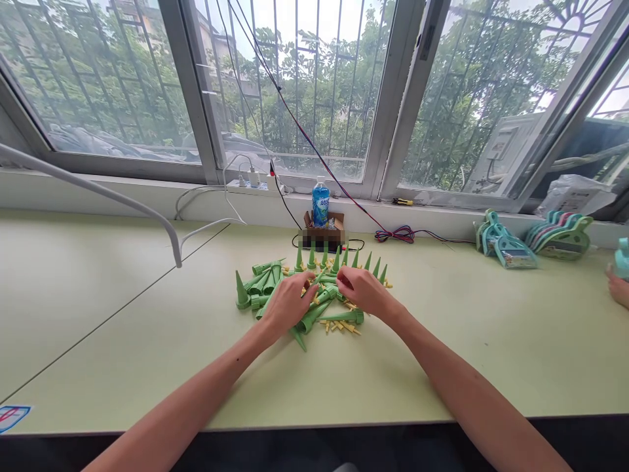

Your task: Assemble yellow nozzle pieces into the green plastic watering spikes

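Note:
A heap of green plastic spikes (314,317) with ribbed caps lies on the table, with small yellow pieces (339,326) mixed in and around it. My left hand (289,300) is over the heap, closed on a green spike (319,276) that points up and to the right. Across from it, my right hand (362,290) has its fingers pinched together near that spike. What it holds, if anything, is hidden. Behind both hands, several green spikes (368,261) stand upright in a row. Another upright spike (241,292) stands at the heap's left end.
A blue-liquid bottle (320,203) stands in a small cardboard box (336,223) by the window. Coiled cable (396,234) lies to its right. Teal and green dustpan-like items (515,249) are farther right. Another person's hand (618,288) shows at the right edge. A white cable (147,206) arches at left.

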The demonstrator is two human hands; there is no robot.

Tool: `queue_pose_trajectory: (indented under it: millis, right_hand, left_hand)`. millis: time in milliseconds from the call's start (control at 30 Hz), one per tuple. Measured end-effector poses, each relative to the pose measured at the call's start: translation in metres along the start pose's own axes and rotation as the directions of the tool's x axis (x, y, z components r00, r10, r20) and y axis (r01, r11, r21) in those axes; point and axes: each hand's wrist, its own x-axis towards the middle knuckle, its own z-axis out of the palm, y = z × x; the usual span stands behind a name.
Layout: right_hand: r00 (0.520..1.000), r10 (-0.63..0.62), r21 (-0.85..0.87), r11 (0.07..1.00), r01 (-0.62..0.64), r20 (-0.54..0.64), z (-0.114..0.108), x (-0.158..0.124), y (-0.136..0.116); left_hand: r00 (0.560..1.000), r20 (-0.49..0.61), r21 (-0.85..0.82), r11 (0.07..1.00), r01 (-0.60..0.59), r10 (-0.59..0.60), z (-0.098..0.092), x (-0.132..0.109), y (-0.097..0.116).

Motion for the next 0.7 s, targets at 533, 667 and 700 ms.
queue_pose_trajectory:
  millis: [533,667,700]
  right_hand:
    - [0.977,-0.167,0.112,0.977,0.182,-0.132,0.016,-0.001,-0.008]
    - [0.968,-0.166,0.179,0.963,0.2,-0.19,0.018,-0.002,-0.012]
    - [0.966,-0.165,0.188,0.961,0.203,-0.199,0.018,-0.002,-0.013]
  left_hand:
    - [0.946,-0.1,-0.477,0.849,0.226,-0.308,-0.003,0.007,0.0]
    - [0.946,-0.097,-0.485,0.845,0.227,-0.31,-0.003,0.006,0.002]
    - [0.946,-0.095,-0.485,0.844,0.227,-0.309,-0.003,0.006,0.002]
